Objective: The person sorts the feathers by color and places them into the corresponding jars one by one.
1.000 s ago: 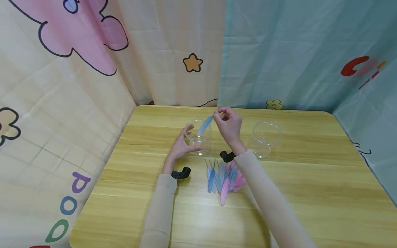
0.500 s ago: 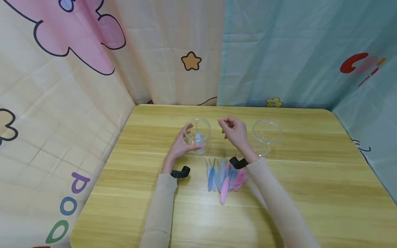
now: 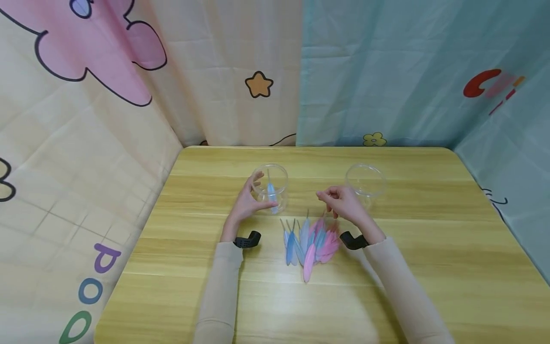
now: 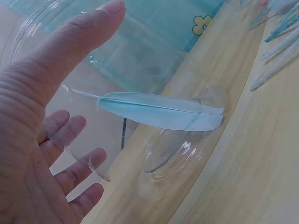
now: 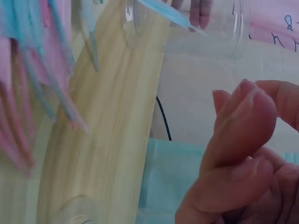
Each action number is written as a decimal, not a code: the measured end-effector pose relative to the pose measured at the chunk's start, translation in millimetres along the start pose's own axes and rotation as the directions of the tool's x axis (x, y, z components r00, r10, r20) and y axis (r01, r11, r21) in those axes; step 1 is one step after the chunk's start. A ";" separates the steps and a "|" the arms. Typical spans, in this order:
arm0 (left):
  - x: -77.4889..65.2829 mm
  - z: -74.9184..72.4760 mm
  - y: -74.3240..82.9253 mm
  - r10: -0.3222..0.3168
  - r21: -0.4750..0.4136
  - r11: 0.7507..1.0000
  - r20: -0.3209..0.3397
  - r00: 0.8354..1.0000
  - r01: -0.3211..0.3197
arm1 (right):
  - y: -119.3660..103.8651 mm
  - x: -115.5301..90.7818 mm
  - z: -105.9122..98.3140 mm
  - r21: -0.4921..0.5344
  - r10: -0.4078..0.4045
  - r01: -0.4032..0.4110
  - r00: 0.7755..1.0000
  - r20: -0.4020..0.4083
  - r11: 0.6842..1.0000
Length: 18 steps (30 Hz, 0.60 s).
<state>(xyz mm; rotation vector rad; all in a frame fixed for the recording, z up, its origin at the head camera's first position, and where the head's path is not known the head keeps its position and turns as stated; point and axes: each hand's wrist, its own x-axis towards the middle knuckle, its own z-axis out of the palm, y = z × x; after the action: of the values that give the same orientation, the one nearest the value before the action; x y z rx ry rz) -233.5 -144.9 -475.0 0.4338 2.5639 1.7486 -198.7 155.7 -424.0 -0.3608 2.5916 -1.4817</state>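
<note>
My left hand [image 3: 247,206] grips a clear cup [image 3: 281,185], thumb on the near side and fingers round the far side. Inside it, a light blue feather [image 3: 272,192] stands with its quill up; the left wrist view shows this feather [image 4: 163,112] through the clear wall. My right hand [image 3: 345,204] hovers empty between the two cups, its fingers loosely bent, as the right wrist view of the hand [image 5: 238,140] also shows. Just below it lies a pile of blue and pink feathers [image 3: 310,248], quills pointing away from me.
A second clear cup [image 3: 375,184] stands to the right, partly behind my right hand. The wooden table [image 3: 429,229] ends at a rounded back edge against patterned curtains [image 3: 361,71]. A black wrist camera [image 3: 248,240] sits on each forearm.
The blue feather left my right hand and dropped into the left cup. My right hand has since moved right and toward me, closer to the feather pile. My left hand stayed on the cup.
</note>
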 end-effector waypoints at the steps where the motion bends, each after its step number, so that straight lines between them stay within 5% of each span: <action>1: 0.1 -0.1 -0.3 0.001 0.001 1.000 0.000 1.000 -0.001 | 3.2 -2.1 -1.2 0.005 0.024 -0.024 1.000 0.020 1.000; 8: 0.1 -0.8 0.7 0.000 -0.006 1.000 0.001 1.000 0.000 | 26.4 -18.0 -8.8 0.055 0.158 -0.168 0.974 0.164 0.984; 18: 1.4 -0.8 -0.2 0.009 -0.015 1.000 0.009 1.000 -0.009 | 49.2 -26.4 -10.3 0.068 0.242 -0.256 0.956 0.166 0.964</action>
<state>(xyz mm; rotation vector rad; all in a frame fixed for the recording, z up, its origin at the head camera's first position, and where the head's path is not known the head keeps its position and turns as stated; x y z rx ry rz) -235.0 -145.4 -474.7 0.4530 2.5445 1.7633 -182.7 195.5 -461.2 -0.1267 2.3391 -1.4141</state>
